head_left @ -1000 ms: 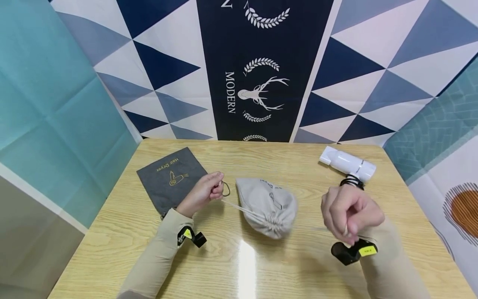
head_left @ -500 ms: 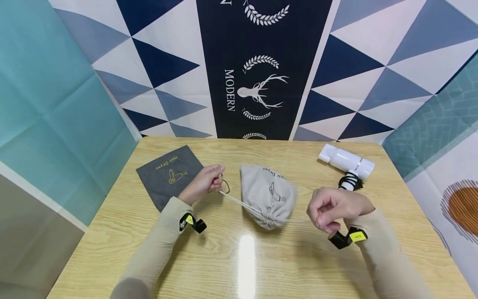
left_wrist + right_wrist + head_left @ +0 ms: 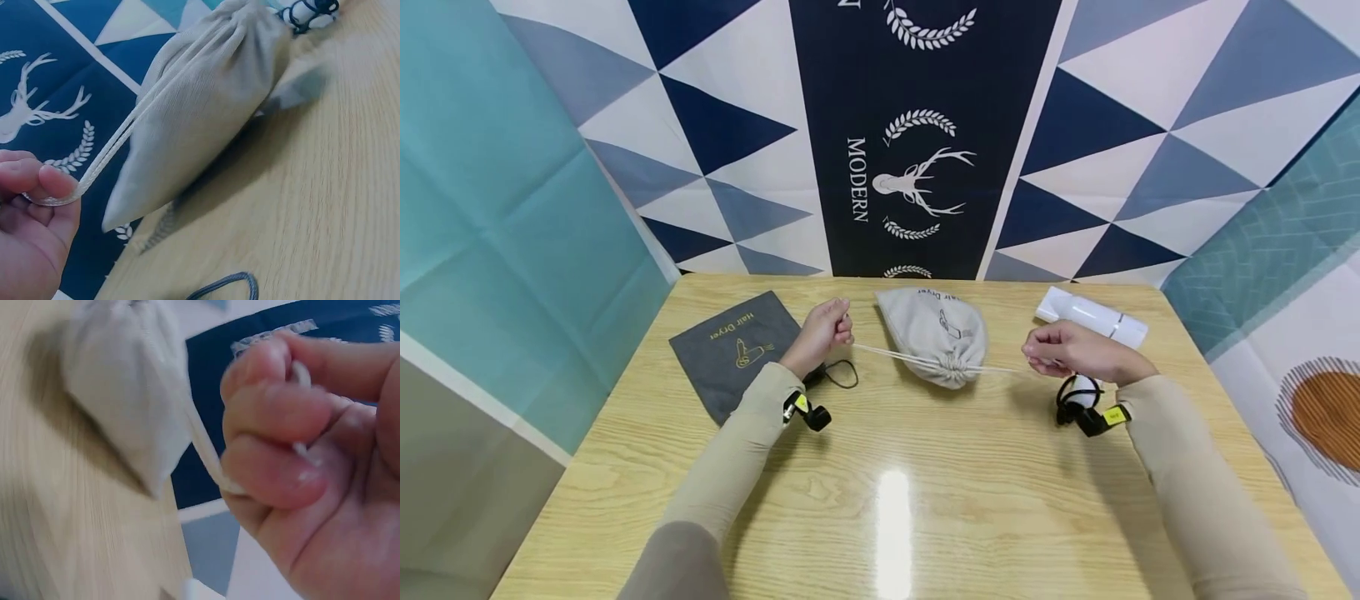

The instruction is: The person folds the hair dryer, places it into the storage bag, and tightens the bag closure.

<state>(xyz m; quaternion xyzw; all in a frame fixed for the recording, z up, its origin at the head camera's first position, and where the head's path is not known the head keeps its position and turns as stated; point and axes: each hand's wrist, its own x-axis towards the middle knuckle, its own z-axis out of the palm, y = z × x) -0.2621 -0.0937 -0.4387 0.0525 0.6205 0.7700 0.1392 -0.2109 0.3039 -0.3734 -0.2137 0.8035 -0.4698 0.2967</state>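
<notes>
A light grey drawstring bag, printed "Hair Dryer", has its gathered mouth cinched and facing the person. White cords stretch from that mouth to both sides. My left hand grips the left cord with curled fingers, which the left wrist view shows looped through them. On the other side, my right hand holds the right cord; in the right wrist view the cord runs in between the curled fingers. The bag's bulging body appears lifted off the table in the left wrist view. Its contents are hidden.
A dark grey "Hair Dryer" pouch lies flat at the left, with a dark cord loop near the left hand. Behind the right hand lies a white hair dryer with a black cable. The wooden table meets patterned cloth walls.
Both hands have moved away from the person, toward the back of the table. The bag has shifted the same way, and the cords now stretch nearly level between the hands.
</notes>
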